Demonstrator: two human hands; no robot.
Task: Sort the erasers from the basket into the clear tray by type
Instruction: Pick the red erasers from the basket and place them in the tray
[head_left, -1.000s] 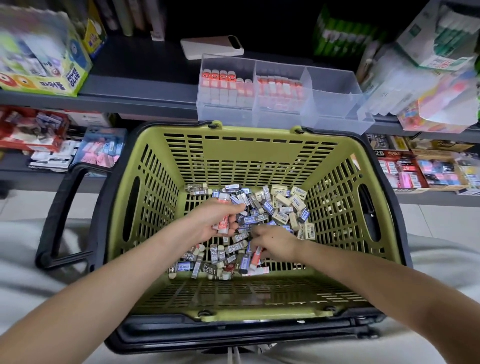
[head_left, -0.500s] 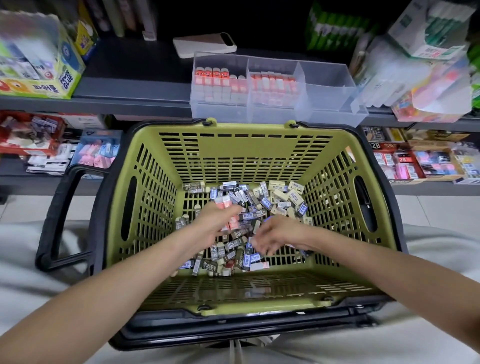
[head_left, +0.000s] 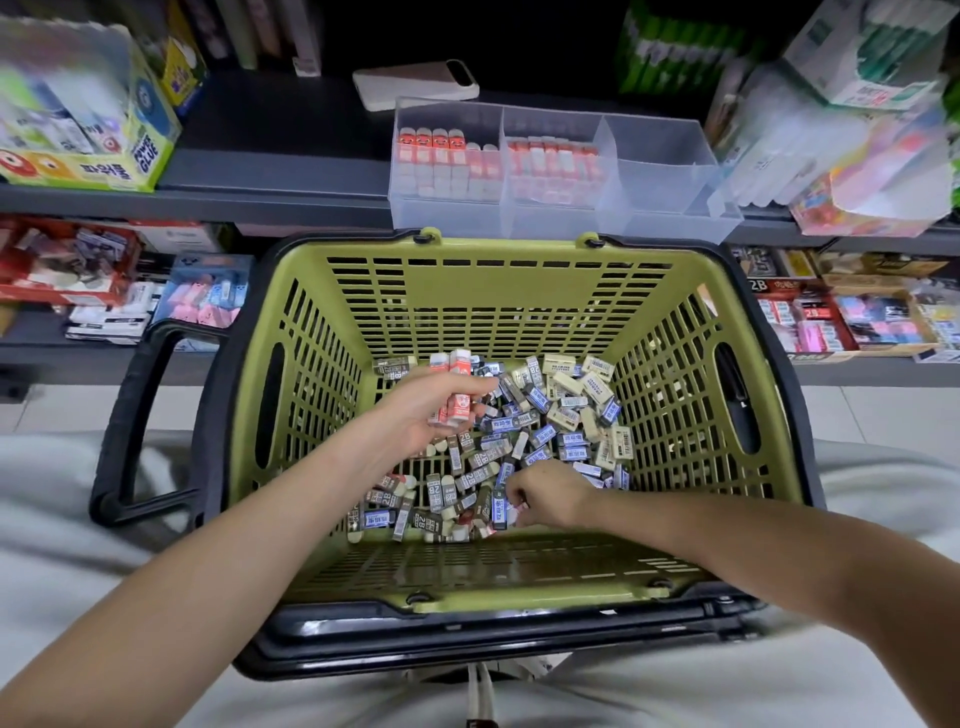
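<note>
A green basket (head_left: 519, 291) with a black rim rests on my lap and holds a heap of mixed erasers (head_left: 545, 431): blue-sleeved, dark 2B, cream and red-and-white ones. My left hand (head_left: 421, 410) is raised above the heap and grips a small bunch of red-and-white erasers (head_left: 456, 384). My right hand (head_left: 545, 493) is down in the near part of the heap, its fingers curled and pinching an eraser there. On the shelf behind the basket stands the clear tray (head_left: 660, 176); its left and middle compartments hold red-and-white erasers, its right one looks empty.
A phone (head_left: 415, 83) lies on the shelf behind the tray. A glue box (head_left: 88, 130) stands at the left, packaged goods (head_left: 841, 140) at the right. Lower shelves hold more stationery. The basket's black handle (head_left: 140, 415) hangs out to the left.
My left hand has lifted up from the heap with its red-and-white erasers. My right hand has moved nearer to me and reached down into the near part of the heap.
</note>
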